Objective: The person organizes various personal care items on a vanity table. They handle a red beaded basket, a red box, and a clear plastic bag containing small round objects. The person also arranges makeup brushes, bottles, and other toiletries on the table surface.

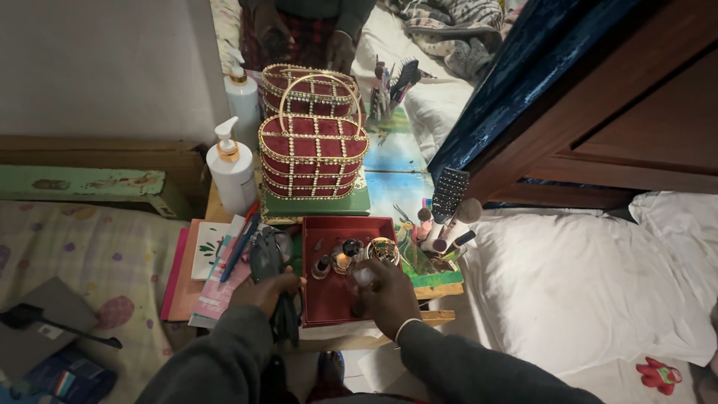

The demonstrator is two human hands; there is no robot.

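Red tray (329, 299) sat on a small bench (441, 280) btwn two beds: shallow, square, dark red inside w/ raised walls, holding small bottles and a round gold-rimmed jar (383, 249) near its far edge. Right hand (385, 295) was inside the tray, fingers (364, 278) curled around a small clear bottle (364, 275), gripping it just above the tray floor. Other small bottles (333, 262) stood just beyond those fingers, close but apart.

Left hand (265, 288) rested at the tray's left wall, fingers clenched on a dark bundle (273, 284) that looked like straps or a pouch; exact kind unclear. The bundle hung over the tray's left edge and down past the bench front.

Behind the tray, a red oval basket (313, 157) w/ gold beaded grid and looped handle stood on a green box (318, 203), against a mirror (404, 142). White pump bottle (230, 170) stood left of the basket. Papers and a blue pen (241, 247) lay left of the tray. Brushes and a black hairbrush (449, 194) stood right of it. White pillow (583, 284) lay on the right bed.
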